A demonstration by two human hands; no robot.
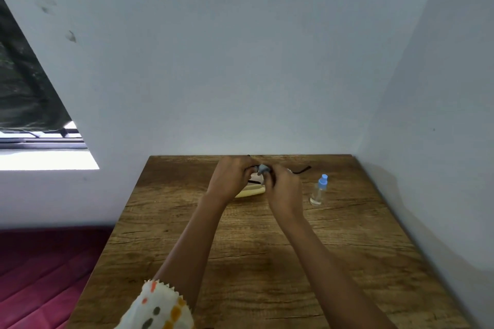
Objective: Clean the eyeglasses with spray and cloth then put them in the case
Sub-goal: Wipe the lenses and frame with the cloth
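Head view, left hand (232, 176) gripping eyeglasses (300, 170), right hand (282, 187) pinching grey cloth (263, 168) on them, spray bottle (319, 190) upright nearby on worktop (267, 262).

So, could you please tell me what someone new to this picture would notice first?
Probably the two hands, left and right, meeting at the far middle of the wooden table, working a grey cloth over dark-framed eyeglasses. Just right of them stands a small clear spray bottle with a blue cap, and a pale case peeks out beneath the hands.
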